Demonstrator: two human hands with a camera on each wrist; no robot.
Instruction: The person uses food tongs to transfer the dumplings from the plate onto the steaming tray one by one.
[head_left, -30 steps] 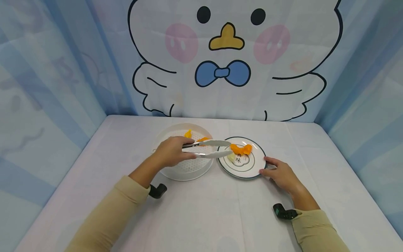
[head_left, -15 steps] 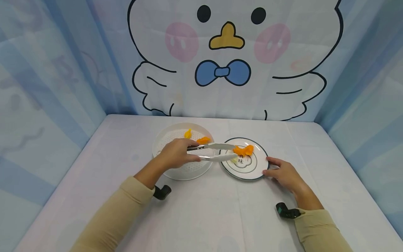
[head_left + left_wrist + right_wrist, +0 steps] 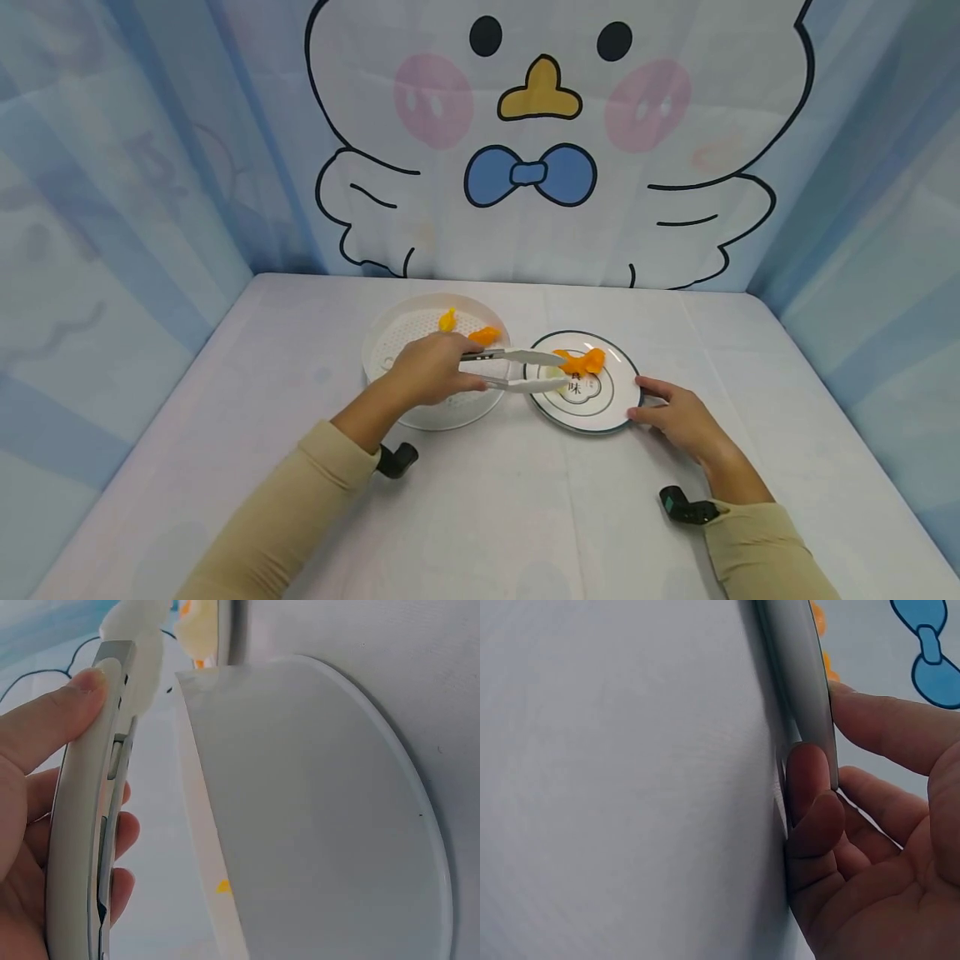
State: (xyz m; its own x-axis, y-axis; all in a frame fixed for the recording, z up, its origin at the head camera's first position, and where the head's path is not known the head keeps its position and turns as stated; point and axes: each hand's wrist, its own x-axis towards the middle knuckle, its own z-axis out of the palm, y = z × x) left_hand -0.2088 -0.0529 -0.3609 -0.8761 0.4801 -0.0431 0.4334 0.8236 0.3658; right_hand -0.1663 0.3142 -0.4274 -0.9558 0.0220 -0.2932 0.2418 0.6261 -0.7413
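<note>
My left hand [image 3: 431, 371] grips a pair of tongs [image 3: 517, 386] with pale tips, its thumb pressed along one arm of the tongs [image 3: 79, 817] in the left wrist view. The parted tips reach over the left half of a dark-rimmed white plate [image 3: 618, 392]. On that plate lie an orange wavy piece [image 3: 591, 362] and a pale yellowish piece [image 3: 556, 373], partly behind the tongs. My right hand [image 3: 678, 417] pinches the plate's right edge; in the right wrist view, fingers are tucked under the plate [image 3: 802, 682], which is tilted slightly off the cloth there.
Left of the plate stands a round white tray [image 3: 431, 421] with a perforated inside, partly covered by the left hand. It holds a small yellow piece [image 3: 447, 320] and an orange piece [image 3: 486, 336]. A patterned curtain [image 3: 525, 242] rises behind the table.
My left hand and the tongs have moved right and slightly nearer. The plate has shifted a little right and nearer, with my right hand still holding its edge.
</note>
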